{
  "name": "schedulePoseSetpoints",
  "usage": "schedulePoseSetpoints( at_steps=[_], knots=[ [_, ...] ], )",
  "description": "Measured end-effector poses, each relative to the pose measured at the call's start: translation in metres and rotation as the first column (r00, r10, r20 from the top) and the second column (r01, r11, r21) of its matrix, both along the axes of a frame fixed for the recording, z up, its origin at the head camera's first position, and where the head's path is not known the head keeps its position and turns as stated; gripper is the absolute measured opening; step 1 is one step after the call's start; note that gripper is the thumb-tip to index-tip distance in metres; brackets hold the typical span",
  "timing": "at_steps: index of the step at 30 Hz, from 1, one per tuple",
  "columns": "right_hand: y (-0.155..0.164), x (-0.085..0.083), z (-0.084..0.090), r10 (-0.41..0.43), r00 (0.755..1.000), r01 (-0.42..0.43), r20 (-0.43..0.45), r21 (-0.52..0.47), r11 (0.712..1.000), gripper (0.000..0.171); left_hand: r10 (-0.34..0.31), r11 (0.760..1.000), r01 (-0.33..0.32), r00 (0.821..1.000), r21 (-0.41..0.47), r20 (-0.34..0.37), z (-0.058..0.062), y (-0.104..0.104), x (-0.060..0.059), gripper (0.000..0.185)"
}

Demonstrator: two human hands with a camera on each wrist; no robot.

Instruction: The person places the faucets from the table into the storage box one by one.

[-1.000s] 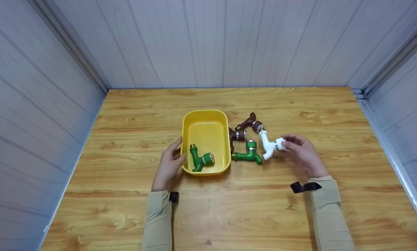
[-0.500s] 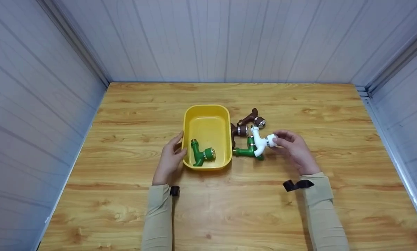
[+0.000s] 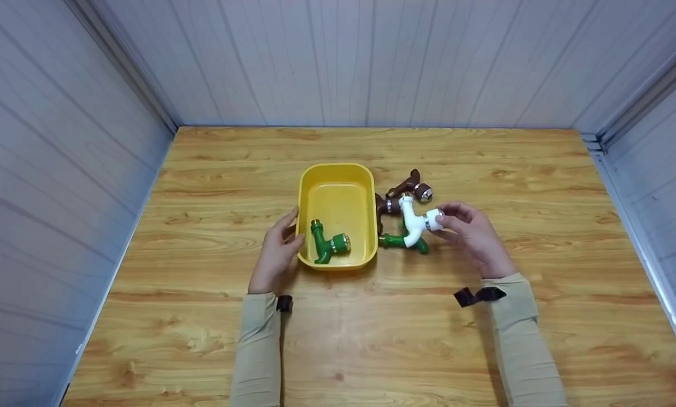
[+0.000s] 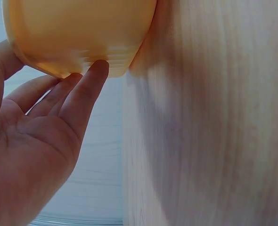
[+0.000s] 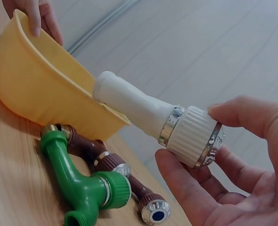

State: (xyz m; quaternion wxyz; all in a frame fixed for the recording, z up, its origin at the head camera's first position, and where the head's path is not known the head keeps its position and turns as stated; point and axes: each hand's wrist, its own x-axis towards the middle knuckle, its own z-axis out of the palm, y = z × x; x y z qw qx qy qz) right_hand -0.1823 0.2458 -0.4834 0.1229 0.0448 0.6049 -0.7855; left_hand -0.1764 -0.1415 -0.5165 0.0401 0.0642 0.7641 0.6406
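Note:
My right hand (image 3: 476, 234) pinches a white plastic tap (image 3: 414, 222) by its ribbed knob, thumb on one side and fingers on the other. In the right wrist view, the white tap (image 5: 134, 106) is held up above the other taps. My left hand (image 3: 275, 251) holds the left wall of a yellow basin (image 3: 375, 226); in the left wrist view its fingers (image 4: 85, 92) lie against the outer wall. One green tap (image 3: 326, 244) lies inside the basin at the near end. Another green tap (image 5: 77, 179) lies outside, partly covered by the white one in the head view.
Two brown taps, one farther back (image 3: 411, 185) and one by the basin's right wall (image 3: 384, 206), lie on the wood-grain table (image 3: 338, 333). Pale panel walls (image 3: 338, 62) stand at the back and both sides. A black strap (image 3: 479, 296) hangs at the right wrist.
My right hand has carried the white tap leftward, over the green tap on the table. The left hand stays on the basin. The whole head view has shifted slightly.

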Motion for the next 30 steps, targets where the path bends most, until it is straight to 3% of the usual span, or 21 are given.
schedulePoseSetpoints(
  at_steps=[3, 6, 15, 25, 30],
  knots=[
    [-0.004, 0.0, 0.003, 0.005, 1.0, -0.005, -0.012, 0.008, 1.0, 0.044, -0.004, 1.0, 0.004, 1.0, -0.013, 0.01, 0.012, 0.002, 0.004, 0.057],
    [-0.009, 0.0, 0.005, 0.005, 1.0, -0.005, -0.018, 0.006, 1.0, 0.044, 0.001, 1.0, 0.0, 1.0, -0.02, 0.018, 0.014, 0.003, 0.004, 0.058],
    [-0.022, 0.001, 0.005, -0.015, 1.0, 0.015, -0.005, -0.014, 1.0, 0.037, 0.03, 1.0, -0.03, 0.999, 0.003, -0.01, -0.019, -0.002, -0.008, 0.059],
    [-0.034, -0.001, 0.007, 0.001, 1.0, -0.001, 0.007, 0.001, 1.0, 0.031, 0.041, 0.999, -0.041, 0.999, -0.026, -0.004, -0.019, -0.001, -0.008, 0.058],
    [-0.04, -0.002, 0.006, 0.004, 1.0, -0.004, 0.02, -0.001, 1.0, 0.036, 0.043, 0.999, -0.043, 0.999, -0.014, -0.009, -0.02, -0.002, -0.008, 0.058]
  ],
)
